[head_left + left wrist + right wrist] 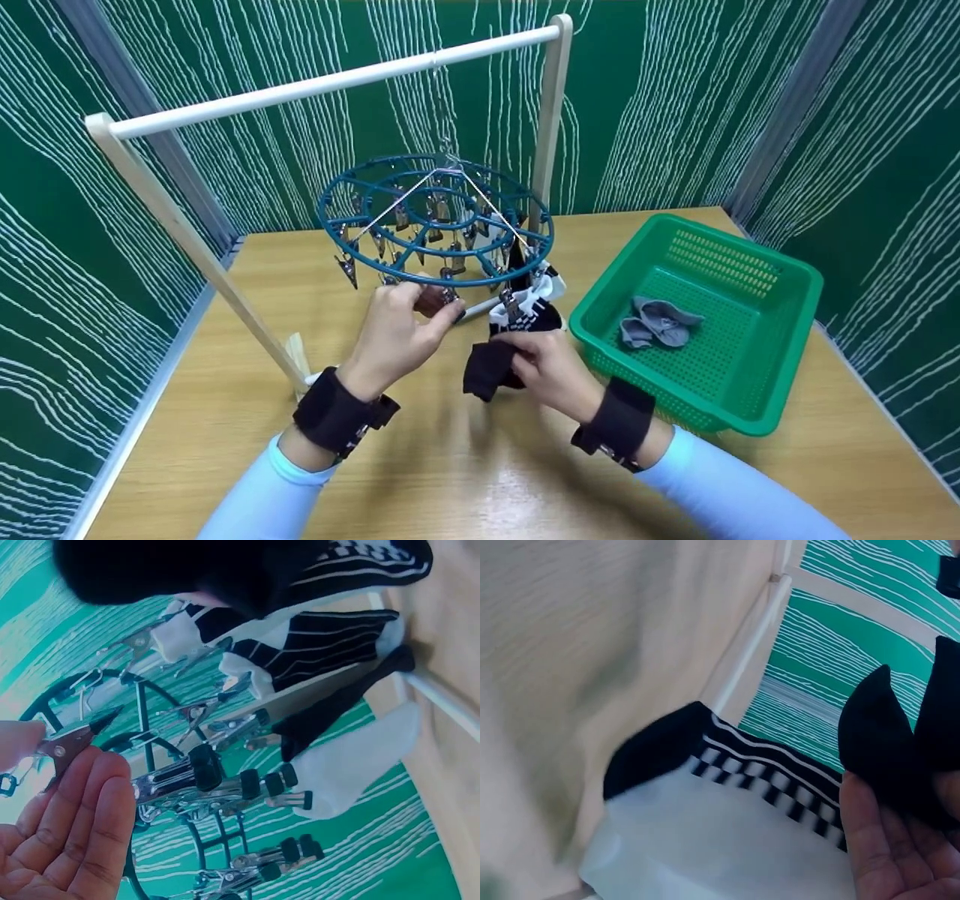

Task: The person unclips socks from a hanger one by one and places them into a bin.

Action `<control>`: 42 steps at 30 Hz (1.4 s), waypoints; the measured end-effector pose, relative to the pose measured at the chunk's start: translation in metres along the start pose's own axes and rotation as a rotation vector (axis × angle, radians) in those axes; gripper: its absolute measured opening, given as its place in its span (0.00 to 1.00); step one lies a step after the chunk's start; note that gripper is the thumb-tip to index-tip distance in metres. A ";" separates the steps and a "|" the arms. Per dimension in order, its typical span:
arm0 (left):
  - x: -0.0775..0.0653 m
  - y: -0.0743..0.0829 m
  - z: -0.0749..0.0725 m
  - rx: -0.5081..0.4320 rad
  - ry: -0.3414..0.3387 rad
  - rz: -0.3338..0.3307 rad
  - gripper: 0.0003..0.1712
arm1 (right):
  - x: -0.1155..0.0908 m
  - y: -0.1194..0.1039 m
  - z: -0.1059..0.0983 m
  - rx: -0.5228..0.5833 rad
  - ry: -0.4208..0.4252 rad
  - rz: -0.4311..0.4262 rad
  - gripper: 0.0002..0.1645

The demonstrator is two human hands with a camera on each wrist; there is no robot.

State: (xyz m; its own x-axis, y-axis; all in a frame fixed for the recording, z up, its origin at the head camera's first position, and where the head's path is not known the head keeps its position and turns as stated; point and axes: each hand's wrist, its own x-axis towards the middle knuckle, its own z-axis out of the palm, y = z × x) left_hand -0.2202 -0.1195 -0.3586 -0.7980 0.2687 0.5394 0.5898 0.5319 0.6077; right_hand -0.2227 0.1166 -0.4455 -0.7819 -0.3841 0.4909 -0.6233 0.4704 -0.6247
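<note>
My left hand (401, 330) is at the front rim of a round teal hanger (487, 282). Between thumb and fingers it pinches a metal clip (66, 756) that hangs from this rim. Held in my right hand (555, 367) is a black sock (487, 367), just below and right of that clip. Behind it hang black-and-white patterned socks (765, 795), clipped on the hanger's right side. Farther round, the left wrist view shows a white sock (360, 765) and a dark sock (330, 709) hanging too. Several other clips (202, 765) dangle without cloth.
A wooden stand with a white crossbar (337, 81) carries the hanger over the table (450, 465). To the right stands a green basket (806, 322) with grey socks (664, 322) inside. Patterned green walls (675, 97) enclose the back and sides.
</note>
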 end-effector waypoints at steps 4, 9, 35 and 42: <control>-0.001 -0.003 0.003 -0.019 0.011 -0.002 0.08 | 0.001 -0.005 -0.010 0.018 -0.003 -0.034 0.16; -0.001 -0.004 0.003 -0.030 0.014 -0.017 0.08 | 0.002 -0.007 -0.027 0.040 0.003 -0.075 0.15; -0.001 -0.005 0.002 -0.053 0.013 -0.018 0.07 | 0.031 -0.003 -0.143 -0.116 0.148 -0.038 0.18; 0.000 -0.005 0.003 -0.060 0.007 -0.023 0.07 | 0.039 0.021 -0.164 -0.231 0.181 0.051 0.20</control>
State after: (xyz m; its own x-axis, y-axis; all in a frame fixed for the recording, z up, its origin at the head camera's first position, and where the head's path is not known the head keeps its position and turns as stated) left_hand -0.2230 -0.1196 -0.3635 -0.8108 0.2510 0.5287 0.5777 0.4887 0.6538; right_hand -0.2676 0.2420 -0.3398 -0.7883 -0.2177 0.5755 -0.5526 0.6618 -0.5066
